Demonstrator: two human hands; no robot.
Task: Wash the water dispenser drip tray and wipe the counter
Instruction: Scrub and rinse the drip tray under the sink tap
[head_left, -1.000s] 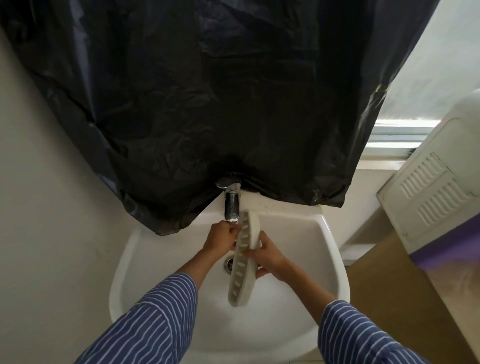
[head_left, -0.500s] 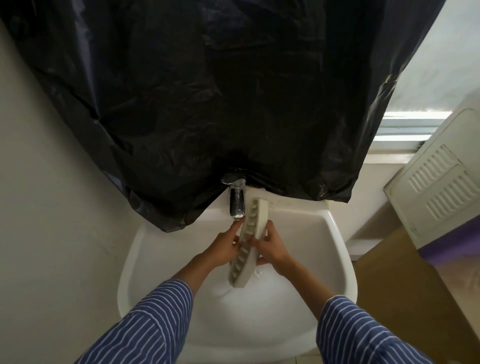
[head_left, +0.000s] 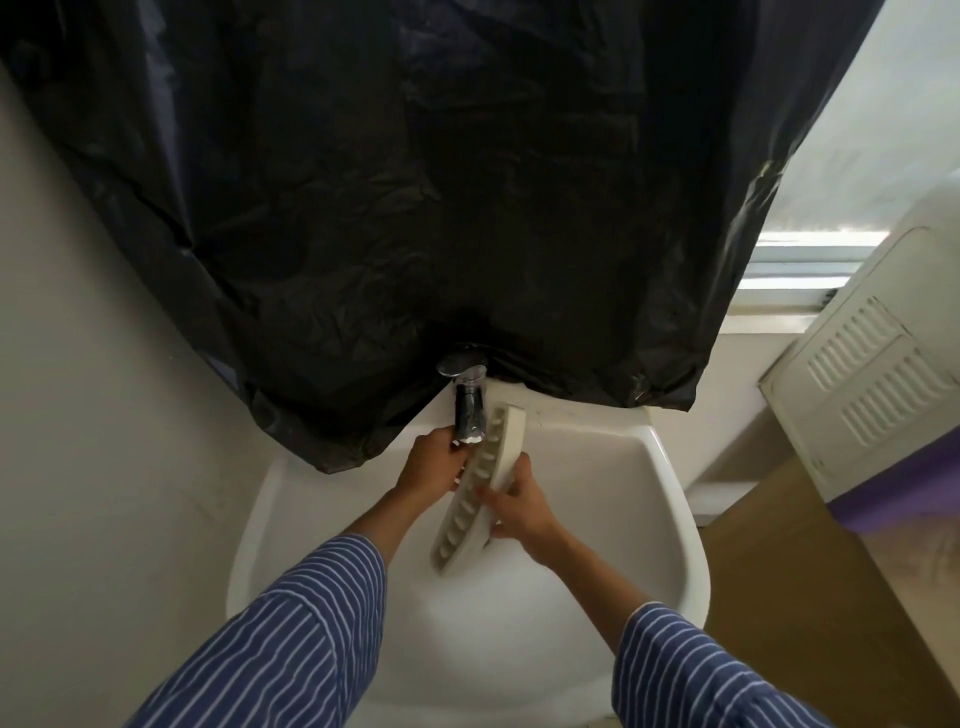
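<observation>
The white slotted drip tray stands on edge, tilted, over the white sink, its upper end just right of the chrome tap. My right hand grips the tray's right edge around the middle. My left hand lies against the tray's left side under the tap's spout, fingers on the slotted face. Water at the spout is hard to make out.
A black plastic sheet hangs over the wall behind the sink and reaches the tap. At the right stand a white vented appliance panel, a brown cardboard surface and a window ledge. A bare wall is at the left.
The tray has shifted a little, its upper end now closer to the spout. My left hand has slid up along its left side; the right hand keeps its grip.
</observation>
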